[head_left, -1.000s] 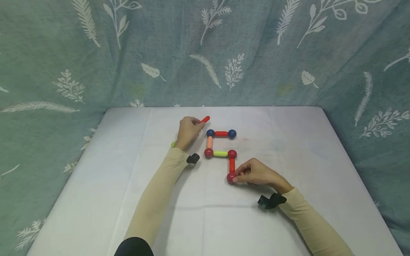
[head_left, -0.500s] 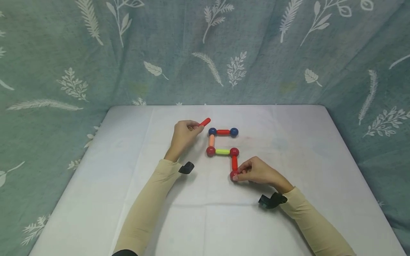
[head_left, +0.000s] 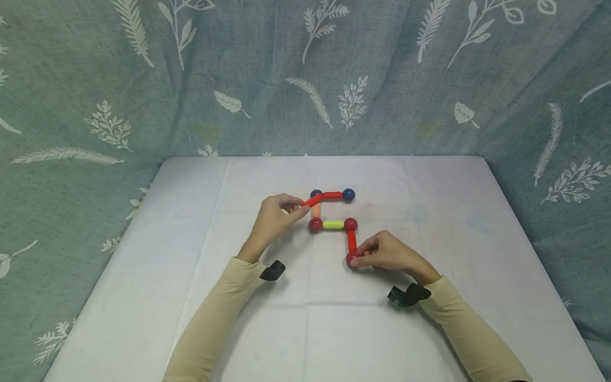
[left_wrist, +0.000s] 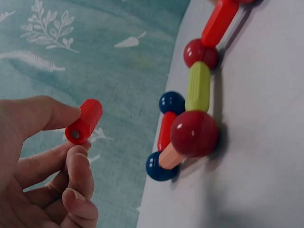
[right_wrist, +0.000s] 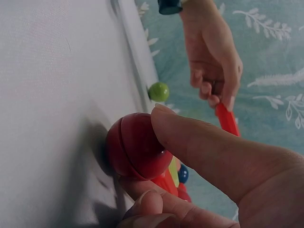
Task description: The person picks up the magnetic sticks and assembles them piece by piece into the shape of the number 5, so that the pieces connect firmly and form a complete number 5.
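My left hand (head_left: 273, 220) pinches a loose red magnetic rod (left_wrist: 85, 121) between thumb and fingers, raised above the table. In the head view that rod overlaps the far-left blue ball (head_left: 316, 194). My right hand (head_left: 387, 255) holds the red ball (right_wrist: 137, 146) at the near end of a zigzag chain on the table. From that ball a red rod (head_left: 351, 241) leads to a second red ball (head_left: 350, 224). A yellow-green rod (head_left: 333, 225), another red ball (left_wrist: 194, 134), a peach rod (left_wrist: 171, 156), the blue ball, a red rod (head_left: 332, 196) and another blue ball (head_left: 349, 195) follow.
A green ball (right_wrist: 158, 92) lies on the table near my left hand in the right wrist view; the head view hides it. White cloth covers the table (head_left: 267, 334). A green leaf-patterned curtain (head_left: 267, 79) rises behind its far edge.
My left hand has come nearer with the red rod, which now overlaps the far-left blue ball in view. The right hand keeps hold of the near red ball.
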`<state>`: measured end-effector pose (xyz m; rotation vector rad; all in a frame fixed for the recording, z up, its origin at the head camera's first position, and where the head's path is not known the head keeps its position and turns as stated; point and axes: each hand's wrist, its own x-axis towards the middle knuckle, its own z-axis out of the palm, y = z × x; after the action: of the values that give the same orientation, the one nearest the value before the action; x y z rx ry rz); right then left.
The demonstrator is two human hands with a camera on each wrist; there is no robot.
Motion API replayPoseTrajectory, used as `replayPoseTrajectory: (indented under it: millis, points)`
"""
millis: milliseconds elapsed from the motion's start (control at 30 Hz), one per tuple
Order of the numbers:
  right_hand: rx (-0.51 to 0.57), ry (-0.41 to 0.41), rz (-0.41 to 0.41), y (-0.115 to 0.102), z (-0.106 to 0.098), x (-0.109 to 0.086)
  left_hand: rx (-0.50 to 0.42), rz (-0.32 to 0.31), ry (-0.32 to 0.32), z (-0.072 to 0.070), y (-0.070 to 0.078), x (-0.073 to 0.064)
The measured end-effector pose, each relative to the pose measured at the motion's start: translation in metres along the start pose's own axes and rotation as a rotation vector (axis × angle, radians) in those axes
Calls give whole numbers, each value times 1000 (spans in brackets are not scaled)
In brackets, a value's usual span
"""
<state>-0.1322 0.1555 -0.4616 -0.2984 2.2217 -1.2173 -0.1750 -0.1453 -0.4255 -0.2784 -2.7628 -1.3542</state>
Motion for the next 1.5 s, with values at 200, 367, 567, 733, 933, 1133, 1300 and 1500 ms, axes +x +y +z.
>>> replayPoseTrajectory:
  millis: [200,367,567,733,933,1133,1300,1500]
  points:
    - [-21,13,36,4,-4,2,-12,26,-55,4,1,-9]
    - [-19,20,38,5,-8,1,-43,47,-110,6,-1,-15]
    - [4,9,38,4,-8,1,-52,81,-178,8,-5,-20]
    - [6,12,37,4,-8,2,-76,98,-234,11,-9,-21]
    - [10,11,37,6,-7,3,-103,136,-283,16,-13,-22]
    - [18,7,33,6,-8,2,-93,152,-349,20,-16,-22]
    - [18,7,29,6,-8,2,-88,141,-407,24,-16,-22]
    - [18,10,36,6,-8,2,-88,144,-445,28,-17,-22]
